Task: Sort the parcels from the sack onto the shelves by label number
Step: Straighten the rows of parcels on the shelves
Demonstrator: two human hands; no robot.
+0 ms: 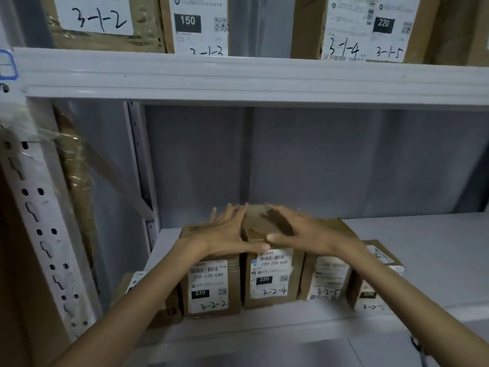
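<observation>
A row of small brown parcels stands on the middle shelf (397, 308). The parcel marked 3-2-2 (211, 287) is under my left hand (227, 231), which lies flat on its top with fingers spread. The parcel marked 3-2-4 (272, 279) stands beside it, and both thumbs touch its upper front edge. My right hand (304, 231) rests spread over the tops of 3-2-4 and the parcel marked 3-2-5 (328, 279). A low parcel (148, 290) sits at the left end and another (375, 287) at the right end. The sack is out of view.
The upper shelf (238, 75) carries larger boxes marked 3-1-2 (100, 19), 3-1-3 (198, 25), 3-1-4 and 3-1-5 (370, 30). A perforated white upright (39, 221) with taped cardboard stands at the left. Bare shelf surface extends right of the parcels.
</observation>
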